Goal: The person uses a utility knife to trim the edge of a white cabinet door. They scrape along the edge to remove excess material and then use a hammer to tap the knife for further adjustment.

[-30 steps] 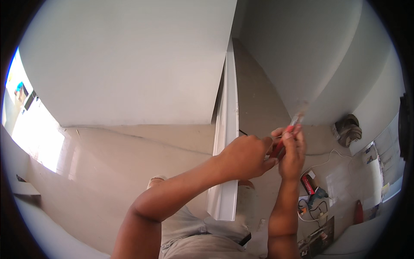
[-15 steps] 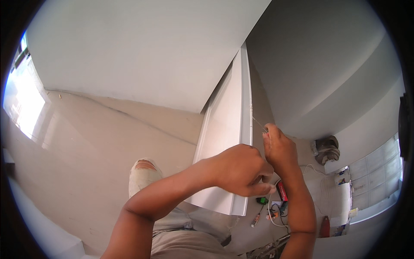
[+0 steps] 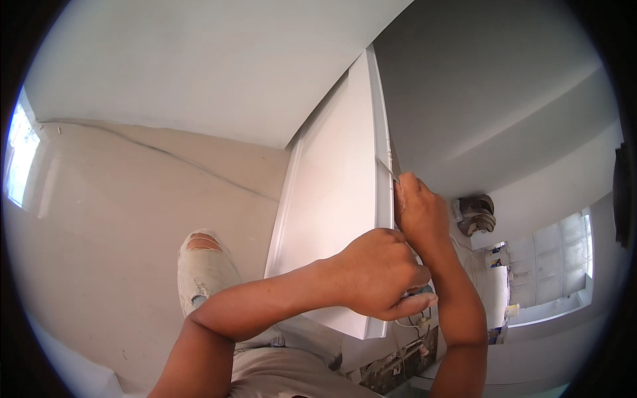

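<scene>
Far left: bright white opening (image 3: 22,159), cut by the dark lens rim. Glossy beige floor (image 3: 119,245) ran from there to the panel, with a thin dark line (image 3: 172,158) across it. Bent knee in torn pale jeans (image 3: 211,268) stood left of the panel.

Centre: long flat white panel with a raised border (image 3: 332,179). Its long axis ran from the person's lap up and away, slightly right of straight ahead at the top; near end at the lap, far end beside the pale grey wall (image 3: 199,60). Narrow edge faced right.

Left hand (image 3: 381,275) lay across the near part of that edge. Left grip: fingers curled, thumb out to the right, gap between thumb and forefinger. Couldn't tell whether it held anything; palm was hidden.

Right hand (image 3: 421,209) was further up, right of the edge. Right grip: closed around a slim grey blade-like tool (image 3: 387,169), which pointed up-left over the edge. Handle hidden in the fist; tip contact hard to make out.

Right: dark, rounded bundle (image 3: 476,215) on the floor, contents unclear. Low down, dark flat case (image 3: 398,365) partly covered by the right forearm. Far right: pale gridded window (image 3: 551,259).
</scene>
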A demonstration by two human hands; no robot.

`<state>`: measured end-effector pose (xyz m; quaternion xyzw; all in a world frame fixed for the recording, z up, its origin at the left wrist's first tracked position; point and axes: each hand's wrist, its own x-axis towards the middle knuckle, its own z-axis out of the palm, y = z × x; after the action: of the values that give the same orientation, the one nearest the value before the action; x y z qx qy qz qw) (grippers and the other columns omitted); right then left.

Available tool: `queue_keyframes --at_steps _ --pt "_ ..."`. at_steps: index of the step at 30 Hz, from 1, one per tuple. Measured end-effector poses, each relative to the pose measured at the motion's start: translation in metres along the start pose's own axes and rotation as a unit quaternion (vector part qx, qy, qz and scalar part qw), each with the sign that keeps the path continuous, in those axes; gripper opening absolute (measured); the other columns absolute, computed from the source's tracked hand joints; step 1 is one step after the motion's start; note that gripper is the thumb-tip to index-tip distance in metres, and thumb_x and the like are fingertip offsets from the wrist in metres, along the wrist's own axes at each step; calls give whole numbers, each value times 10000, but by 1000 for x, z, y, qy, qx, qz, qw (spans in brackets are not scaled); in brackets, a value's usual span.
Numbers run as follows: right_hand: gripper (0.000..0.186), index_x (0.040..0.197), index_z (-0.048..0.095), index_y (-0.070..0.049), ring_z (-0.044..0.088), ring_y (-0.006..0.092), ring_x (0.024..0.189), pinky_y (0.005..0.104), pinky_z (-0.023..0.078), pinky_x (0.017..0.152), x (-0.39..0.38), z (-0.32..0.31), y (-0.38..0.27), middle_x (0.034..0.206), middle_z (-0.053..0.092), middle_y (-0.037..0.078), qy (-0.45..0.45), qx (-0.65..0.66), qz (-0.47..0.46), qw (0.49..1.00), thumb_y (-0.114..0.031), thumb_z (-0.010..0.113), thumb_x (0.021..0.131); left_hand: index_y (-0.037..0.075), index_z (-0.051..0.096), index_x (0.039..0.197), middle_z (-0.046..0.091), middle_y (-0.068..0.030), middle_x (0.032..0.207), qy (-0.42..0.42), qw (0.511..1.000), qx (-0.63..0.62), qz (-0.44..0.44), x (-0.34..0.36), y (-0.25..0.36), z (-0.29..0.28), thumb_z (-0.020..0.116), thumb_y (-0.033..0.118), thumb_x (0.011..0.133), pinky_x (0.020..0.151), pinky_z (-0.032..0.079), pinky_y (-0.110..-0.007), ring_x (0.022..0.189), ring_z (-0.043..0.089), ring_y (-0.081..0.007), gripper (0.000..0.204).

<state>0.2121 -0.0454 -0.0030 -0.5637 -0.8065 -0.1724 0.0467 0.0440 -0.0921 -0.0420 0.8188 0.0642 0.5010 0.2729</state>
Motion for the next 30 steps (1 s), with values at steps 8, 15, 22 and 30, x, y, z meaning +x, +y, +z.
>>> queue_keyframes --at_steps 8,15,22,30 --pt "121 964 507 -71 671 436 767 550 525 643 -2 8 1 862 668 175 58 15 -24 998 -163 575 1001 47 684 664 590 -136 532 19 1000 19 8 -2 -3 -4 659 345 902 592 511 -454 547 614 -374 382" --pt "216 1025 525 -34 665 386 669 456 504 580 -74 76 42 779 651 174 75 281 187 938 -240 590 1027 88 661 680 600 -91 580 -7 999 18 -38 4 0 -11 715 291 888 579 477 -428 549 579 -334 295" --pt "292 1104 582 -31 706 358 849 448 551 756 -221 257 -27 904 712 174 4 457 455 764 -250 665 929 17 712 825 696 -94 708 -24 978 -75 -192 10 -4 -20 733 118 903 565 512 -305 593 657 -186 129" --pt "283 1108 616 -26 687 374 842 475 533 775 -217 240 -52 927 687 232 -39 480 438 759 -201 636 886 -3 677 1119 704 -90 970 16 927 252 -278 60 -28 -31 737 58 892 841 533 -389 886 650 -198 243"
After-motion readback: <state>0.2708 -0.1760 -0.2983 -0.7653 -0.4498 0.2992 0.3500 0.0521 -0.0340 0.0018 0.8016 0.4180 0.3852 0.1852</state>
